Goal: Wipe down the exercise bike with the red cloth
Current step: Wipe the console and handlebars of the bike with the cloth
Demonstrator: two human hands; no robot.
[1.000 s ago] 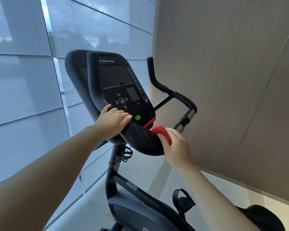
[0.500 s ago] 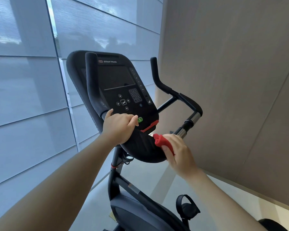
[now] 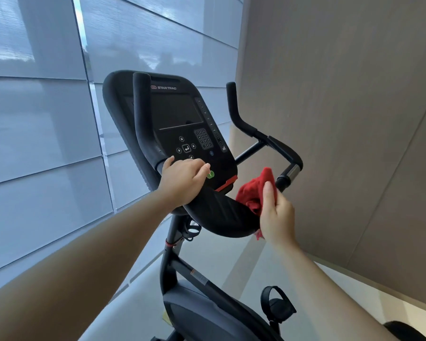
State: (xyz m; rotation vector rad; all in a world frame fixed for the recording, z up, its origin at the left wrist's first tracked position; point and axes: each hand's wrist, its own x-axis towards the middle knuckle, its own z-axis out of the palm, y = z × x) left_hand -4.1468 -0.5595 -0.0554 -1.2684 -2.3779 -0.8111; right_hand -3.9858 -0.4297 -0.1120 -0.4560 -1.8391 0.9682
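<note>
A black exercise bike (image 3: 172, 267) stands before me, its console (image 3: 182, 114) tilted up with a dark screen and keypad. My left hand (image 3: 185, 183) grips the padded black handlebar (image 3: 221, 215) just below the console, fingers curled over it. My right hand (image 3: 277, 212) holds the bunched red cloth (image 3: 255, 190) against the right end of that padded bar, thumb up over the cloth. Part of the cloth hangs below my palm.
The right handlebar horn (image 3: 234, 107) rises beyond the cloth, with a chrome grip section (image 3: 293, 171) beside it. A pedal with strap (image 3: 277, 303) sits lower right. Shaded windows (image 3: 47, 119) fill the left; a tan wall (image 3: 342, 107) stands close on the right.
My right hand has turned thumb-up and the red cloth has bunched higher, showing more of it beside the console's lower right edge. My left hand keeps its hold on the bar.
</note>
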